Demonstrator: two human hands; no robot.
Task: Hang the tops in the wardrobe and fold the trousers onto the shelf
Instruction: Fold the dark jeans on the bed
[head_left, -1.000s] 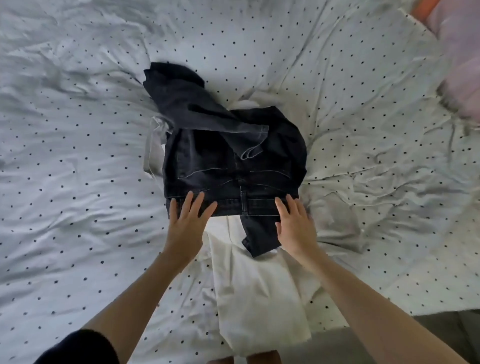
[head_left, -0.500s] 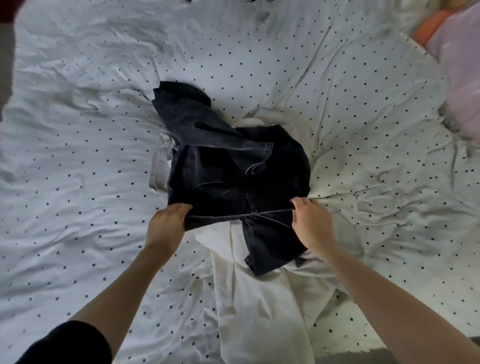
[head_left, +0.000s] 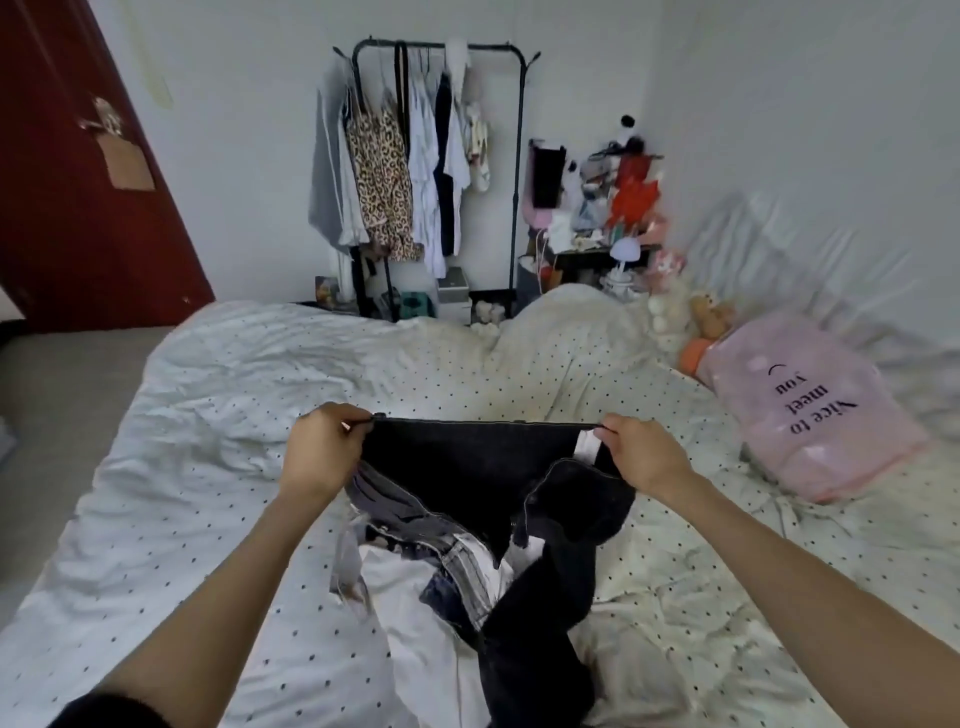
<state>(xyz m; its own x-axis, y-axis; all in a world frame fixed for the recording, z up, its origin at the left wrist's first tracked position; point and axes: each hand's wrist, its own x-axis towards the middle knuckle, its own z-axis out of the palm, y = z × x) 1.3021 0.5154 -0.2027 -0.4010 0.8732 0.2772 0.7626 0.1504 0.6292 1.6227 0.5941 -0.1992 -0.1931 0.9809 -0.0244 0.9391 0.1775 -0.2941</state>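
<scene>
I stand at the edge of a bed (head_left: 182, 467) covered in a white quilt with small black dots, and I look down along both of my bare forearms. My left hand (head_left: 319, 454) and my right hand (head_left: 641, 457) are raised in front of me, level with each other and well apart. Each one pinches a top corner of a pair of black jeans (head_left: 467, 462), fingers curled over the waistband, so the band is stretched in a straight, taut line between my two hands. The trousers hang down from that line toward me, the dark cloth bunching and twisting below my wrists, with paler inside-out denim showing near my left forearm. The lower part of the jeans trails onto a white garment (head_left: 415, 623) that lies rumpled on the quilt just below my hands. To the right, near the wall, a pink pillow (head_left: 810, 410) printed with dark lettering rests on the bed. Beyond the far side of the bed a black clothes rail (head_left: 519, 156) stands against the white wall, with tops already hanging on it, among them a leopard-print dress (head_left: 384, 182) and several white shirts. A cluttered small table (head_left: 597, 254) sits beside the rail, and a dark red door (head_left: 78, 182) fills the left edge.
</scene>
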